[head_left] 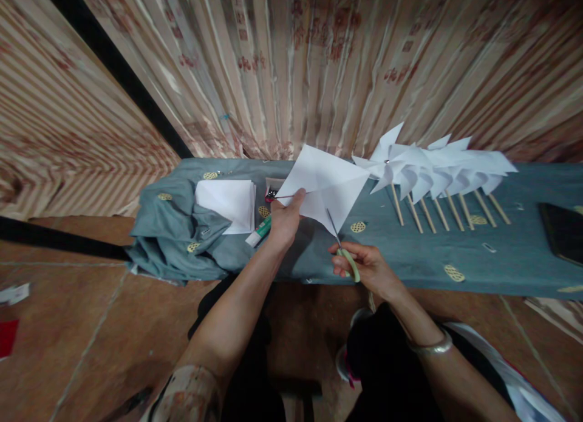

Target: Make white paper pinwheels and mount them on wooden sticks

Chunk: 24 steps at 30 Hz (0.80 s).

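My left hand (286, 217) grips a square sheet of white paper (325, 176) by its left side, thumb on top. Creases show on the sheet, and a slit runs in from its left corner. In my right hand (359, 265) is a pair of scissors (348, 261) with light green handles. Their blades point up and left and meet the sheet's lower edge; whether they are cutting cannot be made out. Behind my left hand lies a small open box (272, 190) with dark and shiny little pieces. A green and white tube (259, 231) rests beside my left wrist.
Several white paper pinwheels (437, 167) on wooden sticks lie in an overlapping row at the right. A stack of white paper (228, 203) is at the left, partly under bunched grey-green cloth (168, 228). A dark phone-like object (562, 231) lies far right. A curtain (296, 64) hangs behind.
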{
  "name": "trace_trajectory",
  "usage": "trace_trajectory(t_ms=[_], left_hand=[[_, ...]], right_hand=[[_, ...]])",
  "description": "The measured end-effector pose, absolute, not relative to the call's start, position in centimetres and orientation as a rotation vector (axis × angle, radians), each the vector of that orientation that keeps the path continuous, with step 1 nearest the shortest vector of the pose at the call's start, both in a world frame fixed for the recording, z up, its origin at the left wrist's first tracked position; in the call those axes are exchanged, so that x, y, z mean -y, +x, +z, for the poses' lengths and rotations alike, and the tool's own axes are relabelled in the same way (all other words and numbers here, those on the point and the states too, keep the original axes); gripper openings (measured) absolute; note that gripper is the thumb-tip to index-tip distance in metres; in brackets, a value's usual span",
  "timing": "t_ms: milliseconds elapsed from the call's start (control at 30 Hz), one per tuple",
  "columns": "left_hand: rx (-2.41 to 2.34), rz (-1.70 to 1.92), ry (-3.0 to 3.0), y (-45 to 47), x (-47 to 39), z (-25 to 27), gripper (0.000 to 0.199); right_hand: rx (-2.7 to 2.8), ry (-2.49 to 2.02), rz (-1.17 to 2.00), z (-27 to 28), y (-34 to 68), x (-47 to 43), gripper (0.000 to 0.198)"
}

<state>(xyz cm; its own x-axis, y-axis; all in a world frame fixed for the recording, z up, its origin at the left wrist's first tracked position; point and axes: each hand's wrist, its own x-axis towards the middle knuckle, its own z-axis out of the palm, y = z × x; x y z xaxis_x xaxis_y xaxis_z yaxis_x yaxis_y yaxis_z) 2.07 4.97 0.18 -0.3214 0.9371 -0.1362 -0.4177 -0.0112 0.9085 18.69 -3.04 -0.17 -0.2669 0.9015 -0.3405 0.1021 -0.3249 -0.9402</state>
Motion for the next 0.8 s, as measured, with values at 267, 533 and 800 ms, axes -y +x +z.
trace_trajectory(t_ms=[267,533,800], left_hand=[[-1.129,1.53,0.712,2.71,-4.38,-0.18,0.039],[-1.139,1.532,0.712,2.66,-4.41,-0.37,0.037],[-1.13,1.538,0.711,2.51,-4.45,-0.58,0.039]], right_hand=[[1.339,-1.325,1.611,-0.37,19.01,3.07,0.05],[1.259,-1.344,1.638,-0.41,18.81,3.01,0.055],[1.244,-1.351,1.627,-0.62,18.76,2.93,0.057]])
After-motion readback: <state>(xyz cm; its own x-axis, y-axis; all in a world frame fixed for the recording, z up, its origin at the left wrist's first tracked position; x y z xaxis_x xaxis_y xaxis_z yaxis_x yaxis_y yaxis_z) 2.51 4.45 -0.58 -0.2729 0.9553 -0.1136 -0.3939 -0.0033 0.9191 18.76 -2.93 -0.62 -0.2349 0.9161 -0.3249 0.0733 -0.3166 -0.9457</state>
